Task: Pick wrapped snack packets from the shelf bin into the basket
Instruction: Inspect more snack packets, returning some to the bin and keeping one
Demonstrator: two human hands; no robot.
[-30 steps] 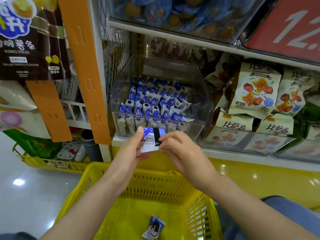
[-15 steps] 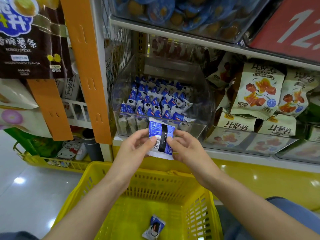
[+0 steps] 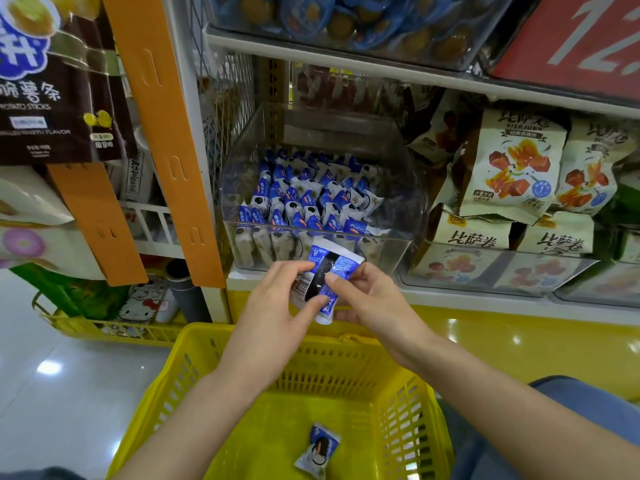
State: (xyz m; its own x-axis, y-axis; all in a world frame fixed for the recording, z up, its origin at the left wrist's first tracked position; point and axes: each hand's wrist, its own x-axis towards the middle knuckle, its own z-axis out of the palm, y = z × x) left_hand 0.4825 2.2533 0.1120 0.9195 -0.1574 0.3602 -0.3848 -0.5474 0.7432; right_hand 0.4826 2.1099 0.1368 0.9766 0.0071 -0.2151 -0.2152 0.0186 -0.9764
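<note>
Packet (image 3: pixel 325 273) has tipped vs 0.5 s ago: it was face-on, now slanted w/ barcode edge showing by the left hand (image 3: pixel 277 306). Both hands are a bit lower, just off the bin (image 3: pixel 403 202) front, over the basket (image 3: pixel 207 332) far rim. Left hand pinches the left edge; right hand (image 3: pixel 369 299) pinches the right side, thumb on front. Wrapper is blue/white w/ dark centre strip, crimped ends, slightly crumpled. Prob. drop next. Second packet (image 3: pixel 318 448) is already in the basket, below the wrists.

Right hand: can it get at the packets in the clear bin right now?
Probably yes: the bin is open-topped, its packets just beyond the right hand, nothing between. But that hand and the left hand pinch a held packet, so it likely must release it first.
</note>
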